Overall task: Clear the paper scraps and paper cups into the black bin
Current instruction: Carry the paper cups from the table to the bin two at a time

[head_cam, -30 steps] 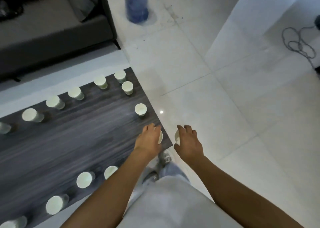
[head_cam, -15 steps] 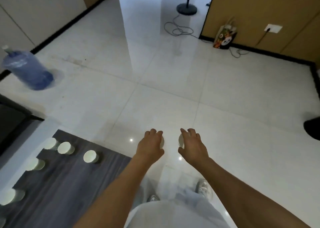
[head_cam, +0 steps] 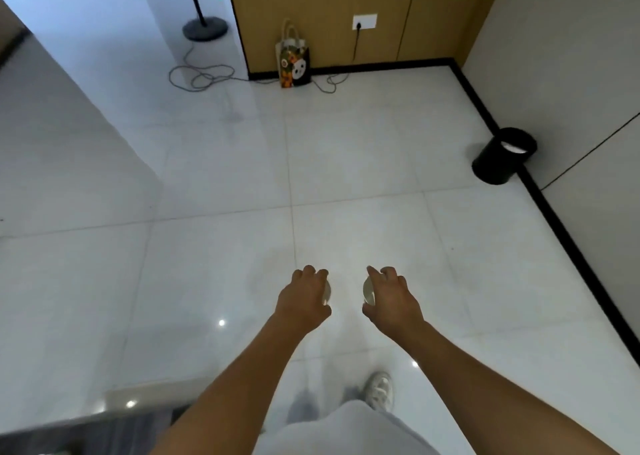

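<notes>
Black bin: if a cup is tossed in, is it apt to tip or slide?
The bin looks squat and wide-based, so tipping seems unlikely. On the glossy floor it might slide slightly. Something white already lies inside.

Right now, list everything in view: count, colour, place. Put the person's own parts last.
paper cups: two, white, one held in each hand
black bin: one, black, on the floor by the right wall, something pale inside
tote bag: one, patterned, against the wooden panel wall
lamp stand: one, black, far left on the floor
cables: grey, looped on the floor near the bag
wall socket: one, white, plug in it
floor: white glossy tiles
dark table: grey corner, bottom left
shoe: one, white, bottom centre
left hand: grips a cup
right hand: grips a cup
</notes>
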{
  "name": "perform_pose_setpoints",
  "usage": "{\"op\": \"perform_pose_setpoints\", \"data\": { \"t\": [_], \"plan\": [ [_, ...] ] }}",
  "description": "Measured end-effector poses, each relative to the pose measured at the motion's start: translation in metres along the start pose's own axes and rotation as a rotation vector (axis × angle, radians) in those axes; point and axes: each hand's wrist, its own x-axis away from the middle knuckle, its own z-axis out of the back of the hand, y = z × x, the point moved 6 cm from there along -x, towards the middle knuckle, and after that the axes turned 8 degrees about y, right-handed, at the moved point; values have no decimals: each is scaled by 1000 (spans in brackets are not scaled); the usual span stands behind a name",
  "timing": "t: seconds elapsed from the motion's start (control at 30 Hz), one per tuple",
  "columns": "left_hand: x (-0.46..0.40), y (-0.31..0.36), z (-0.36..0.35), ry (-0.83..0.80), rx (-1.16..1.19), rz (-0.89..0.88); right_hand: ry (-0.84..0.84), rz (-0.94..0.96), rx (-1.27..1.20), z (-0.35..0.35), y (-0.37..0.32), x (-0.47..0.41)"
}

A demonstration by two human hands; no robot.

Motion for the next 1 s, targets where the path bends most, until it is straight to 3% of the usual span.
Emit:
{"op": "perform_pose_setpoints", "data": {
  "t": [0.4,1.0],
  "plan": [
    [-172,228,-21,-73,-60,-202,91,-234,-91,113,221,-99],
    [-495,489,-10,-183,-154,-560,238,-568,-195,268,438,-325]
  ]
}}
